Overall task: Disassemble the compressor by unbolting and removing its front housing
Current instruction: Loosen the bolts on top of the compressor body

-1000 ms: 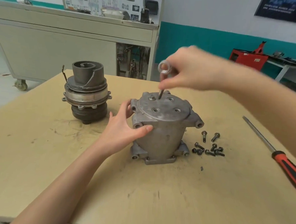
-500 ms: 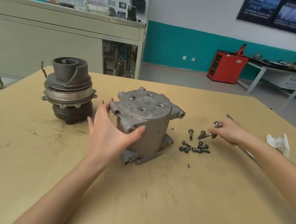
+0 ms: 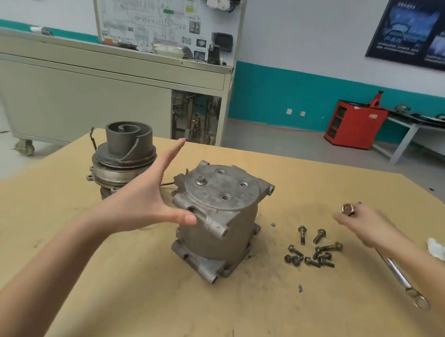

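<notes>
The grey compressor housing [image 3: 217,220] stands upright mid-table, with one bolt [image 3: 201,180] still sitting in its round top cover and three empty bolt holes beside it. My left hand [image 3: 145,199] is spread wide at the housing's left side; only the thumb tip touches a lug. My right hand [image 3: 365,225], blurred, is low over the table to the right, closed on a combination wrench [image 3: 398,272] whose ring end shows by the fingers. Several loose bolts [image 3: 313,251] lie between the housing and that hand.
The scroll and pulley assembly [image 3: 124,156] stands behind my left hand. A white rag [image 3: 444,252] lies at the right edge of the wooden table [image 3: 206,312]. A wheeled cabinet [image 3: 103,94] and a red box [image 3: 356,125] stand beyond the table.
My right hand left the housing top and went right, down beside the loose bolts, with the wrench. My left hand loosened from the housing and its fingers spread open.
</notes>
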Motion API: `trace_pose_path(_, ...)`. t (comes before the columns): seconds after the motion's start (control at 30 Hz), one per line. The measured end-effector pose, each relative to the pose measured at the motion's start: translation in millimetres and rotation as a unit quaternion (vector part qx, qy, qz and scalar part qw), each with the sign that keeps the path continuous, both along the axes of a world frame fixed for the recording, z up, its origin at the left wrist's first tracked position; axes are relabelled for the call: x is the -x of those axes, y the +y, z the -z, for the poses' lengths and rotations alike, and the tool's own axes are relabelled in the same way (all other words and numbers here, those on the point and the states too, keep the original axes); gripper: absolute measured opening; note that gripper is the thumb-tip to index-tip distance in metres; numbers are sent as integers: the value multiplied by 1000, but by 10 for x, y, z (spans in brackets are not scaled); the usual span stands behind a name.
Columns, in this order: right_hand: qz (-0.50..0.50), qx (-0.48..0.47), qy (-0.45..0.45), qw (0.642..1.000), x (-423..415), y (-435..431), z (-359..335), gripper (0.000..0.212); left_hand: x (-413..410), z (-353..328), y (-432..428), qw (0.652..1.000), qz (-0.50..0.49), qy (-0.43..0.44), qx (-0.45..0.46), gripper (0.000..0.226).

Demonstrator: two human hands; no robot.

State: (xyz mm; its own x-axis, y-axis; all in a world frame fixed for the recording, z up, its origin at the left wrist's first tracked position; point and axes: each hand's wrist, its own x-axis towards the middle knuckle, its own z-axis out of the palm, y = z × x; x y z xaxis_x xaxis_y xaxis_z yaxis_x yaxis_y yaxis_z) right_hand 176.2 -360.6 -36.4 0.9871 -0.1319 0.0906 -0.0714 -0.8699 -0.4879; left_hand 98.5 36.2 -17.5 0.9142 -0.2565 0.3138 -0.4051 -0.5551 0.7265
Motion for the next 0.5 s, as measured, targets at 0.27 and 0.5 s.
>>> trace_pose_path(0.27,-84,-771,-221,591,289,968,-1306,48,-200,19,-75,997,62,3,-47,105)
trace_pose_path(0.5,-17,-827,-95,554,80,1660,-1130,44,31,27,-447,986,-68,-44,-147,117)
